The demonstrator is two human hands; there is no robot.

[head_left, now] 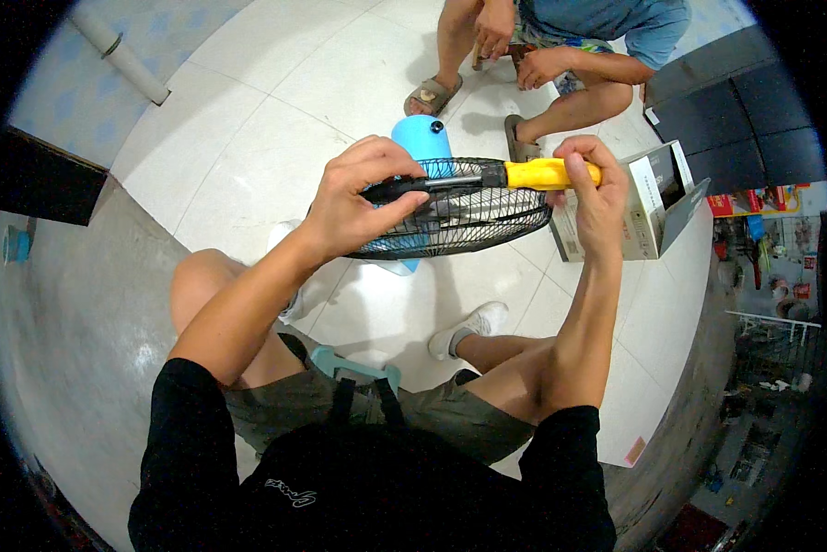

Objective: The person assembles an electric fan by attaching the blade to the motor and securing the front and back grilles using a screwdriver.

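Note:
My right hand (593, 193) is closed round the yellow handle of a screwdriver (547, 174), held level with its metal shaft pointing left. At the far end of that shaft, the thumb and fingers of my left hand (363, 195) pinch a slim black piece; whether it belongs to the screwdriver I cannot tell. Directly beneath both hands is an electric fan with a black wire guard (487, 221), seen from above. Behind the guard shows a bright blue rounded fan part (418, 133) with a small black knob.
An opened cardboard box (648, 216) stands right of the fan. Across from me sits another person in a blue shirt (597, 23), feet in sandals near the fan. Dark cabinets (735, 101) and a rack of goods line the right. A light green stool (353, 363) shows between my legs.

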